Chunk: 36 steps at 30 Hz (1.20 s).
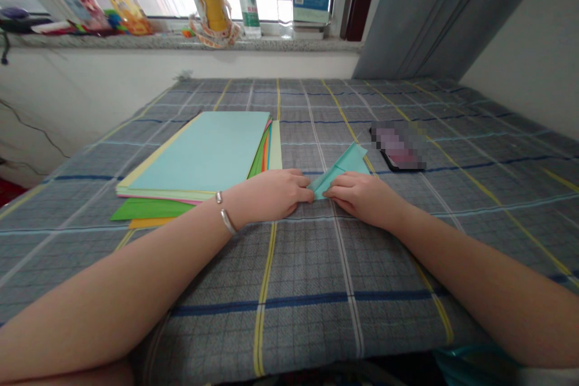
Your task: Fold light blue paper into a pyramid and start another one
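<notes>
A folded piece of teal paper (344, 167) lies on the grey plaid cloth (307, 265) in the middle of the surface. My left hand (275, 193), with a silver bracelet on its wrist, pinches the paper's near tip from the left. From the right, my right hand (362, 196) presses its closed fingers on the same tip. Both hands meet at the paper's pointed near end.
A stack of coloured paper sheets (203, 157), light blue on top, lies left of my hands. A phone (400, 146) rests beyond the folded paper on the right. Bottles, packets and boxes (310, 3) line the windowsill at the back. A grey curtain (434, 12) hangs at the right.
</notes>
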Motion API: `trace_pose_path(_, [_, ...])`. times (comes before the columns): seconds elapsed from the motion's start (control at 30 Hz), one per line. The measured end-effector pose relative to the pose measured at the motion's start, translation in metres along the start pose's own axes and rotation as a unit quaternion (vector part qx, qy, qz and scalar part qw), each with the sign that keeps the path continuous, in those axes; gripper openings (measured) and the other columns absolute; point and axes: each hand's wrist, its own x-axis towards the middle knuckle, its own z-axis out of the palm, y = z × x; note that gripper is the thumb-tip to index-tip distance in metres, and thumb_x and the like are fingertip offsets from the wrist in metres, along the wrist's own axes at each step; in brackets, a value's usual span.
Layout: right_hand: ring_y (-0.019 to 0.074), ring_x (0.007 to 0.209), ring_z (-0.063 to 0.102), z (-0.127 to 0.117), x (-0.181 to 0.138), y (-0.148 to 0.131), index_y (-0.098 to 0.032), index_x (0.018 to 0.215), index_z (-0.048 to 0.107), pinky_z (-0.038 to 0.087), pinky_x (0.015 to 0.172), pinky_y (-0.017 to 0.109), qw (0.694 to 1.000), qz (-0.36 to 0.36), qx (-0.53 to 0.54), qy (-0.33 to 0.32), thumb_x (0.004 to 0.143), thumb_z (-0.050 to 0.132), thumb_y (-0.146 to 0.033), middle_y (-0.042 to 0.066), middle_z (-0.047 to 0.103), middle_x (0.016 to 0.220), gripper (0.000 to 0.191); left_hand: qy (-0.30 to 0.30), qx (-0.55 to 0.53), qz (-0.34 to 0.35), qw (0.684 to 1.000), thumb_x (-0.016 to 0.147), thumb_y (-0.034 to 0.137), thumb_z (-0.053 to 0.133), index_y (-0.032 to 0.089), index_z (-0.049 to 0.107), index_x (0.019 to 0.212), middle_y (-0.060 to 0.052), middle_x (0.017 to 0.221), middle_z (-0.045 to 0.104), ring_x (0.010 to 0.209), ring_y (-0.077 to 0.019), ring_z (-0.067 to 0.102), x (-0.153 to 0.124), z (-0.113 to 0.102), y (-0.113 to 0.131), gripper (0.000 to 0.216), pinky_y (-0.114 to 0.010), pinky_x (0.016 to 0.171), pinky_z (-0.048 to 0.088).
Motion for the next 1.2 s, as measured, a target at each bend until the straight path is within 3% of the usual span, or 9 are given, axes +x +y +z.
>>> trace_pose_path(0.23, [0.0187, 0.084, 0.056, -0.004, -0.002, -0.002, -0.024, 0.110, 0.065, 0.040, 0.070, 0.030, 0.995, -0.039, -0.082, -0.028, 0.094, 0.052, -0.019, 0.005, 0.065, 0.094, 0.021, 0.000, 0.006, 0.010, 1.000, 0.090, 0.014, 0.052, 0.017, 0.065, 0.091, -0.006, 0.091, 0.065, 0.090, -0.0209, 0.059, -0.001, -0.002, 0.000, 0.014, -0.033, 0.084, 0.046])
trace_pose_path(0.4, [0.0179, 0.078, 0.054, -0.004, -0.002, -0.002, -0.024, 0.105, 0.064, 0.035, 0.064, 0.030, 0.992, -0.040, -0.118, -0.033, 0.093, 0.053, -0.020, 0.004, 0.063, 0.089, 0.017, 0.016, 0.025, 0.024, 0.999, 0.089, 0.015, 0.052, 0.017, 0.065, 0.105, -0.007, 0.098, 0.066, 0.093, -0.0214, 0.059, -0.001, 0.001, 0.000, 0.020, -0.033, 0.085, 0.046])
trace_pose_path(0.63, [0.0178, 0.081, 0.057, -0.006, -0.002, -0.001, -0.023, 0.101, 0.066, 0.036, 0.065, 0.030, 0.995, -0.031, -0.095, -0.029, 0.094, 0.051, -0.019, 0.003, 0.067, 0.092, 0.018, 0.030, 0.050, 0.018, 0.998, 0.091, 0.018, 0.052, 0.019, 0.066, 0.105, -0.006, 0.092, 0.064, 0.087, -0.0206, 0.059, 0.000, 0.004, 0.002, 0.020, -0.032, 0.077, 0.046])
trace_pose_path(1.2, [0.0176, 0.084, 0.063, -0.016, -0.012, 0.006, -0.024, 0.097, 0.072, 0.044, 0.070, 0.030, 0.997, -0.030, -0.070, -0.011, 0.088, 0.050, -0.011, 0.003, 0.073, 0.107, 0.027, 0.000, 0.039, 0.000, 0.999, 0.091, 0.016, 0.050, 0.017, 0.066, 0.099, -0.007, 0.088, 0.063, 0.087, -0.0208, 0.058, 0.000, 0.003, 0.002, 0.018, -0.033, 0.081, 0.048])
